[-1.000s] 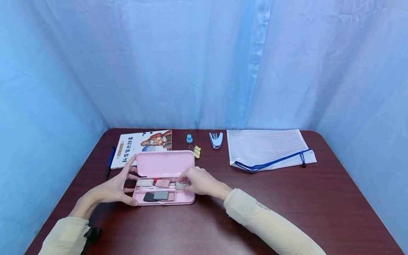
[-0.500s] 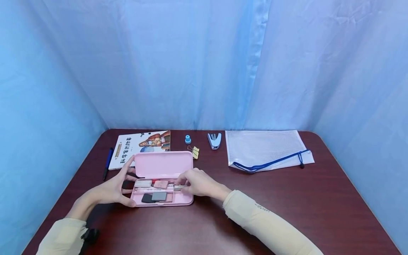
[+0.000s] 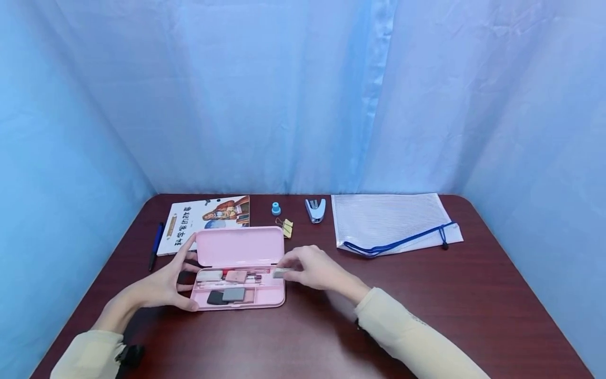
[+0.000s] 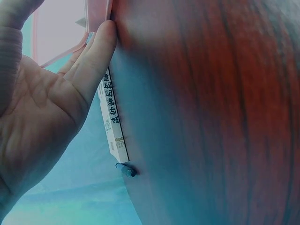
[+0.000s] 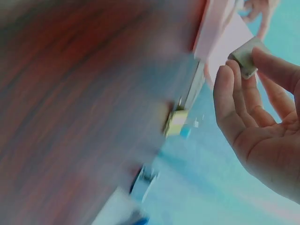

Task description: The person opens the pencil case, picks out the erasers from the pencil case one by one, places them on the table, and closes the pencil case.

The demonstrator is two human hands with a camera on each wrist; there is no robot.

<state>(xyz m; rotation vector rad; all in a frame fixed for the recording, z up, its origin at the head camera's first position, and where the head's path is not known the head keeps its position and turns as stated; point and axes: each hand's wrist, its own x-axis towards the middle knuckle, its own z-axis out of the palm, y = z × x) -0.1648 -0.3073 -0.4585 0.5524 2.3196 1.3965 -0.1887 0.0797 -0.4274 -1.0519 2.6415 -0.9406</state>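
A pink pencil case [image 3: 270,299] lies with its lid raised on the table. My left hand [image 3: 158,287] spans its left side, thumb at the front corner and a finger against the lid; in the left wrist view the fingers look mostly straight. Between the thumb and fingers of my right hand [image 3: 318,268] is a small greyish eraser [image 5: 248,56], pinched above the case's right end. Inside the case sit a white eraser [image 3: 209,276], a pink eraser [image 3: 236,276], a grey block [image 3: 234,295], a dark block [image 3: 216,298] and several pencils or pens.
Behind the case lies a picture-covered book [image 3: 189,221], with a blue pen [image 3: 156,247] left of it. A light blue stopper-shaped item [image 3: 276,209], yellow binder clip [image 3: 287,228], stapler [image 3: 315,210] and mesh zip pouch [image 3: 388,221] line the back. Curtains surround the table.
My right hand has lifted the greyish eraser from the case's upper compartment and shifted slightly right. My left hand keeps its place on the case.
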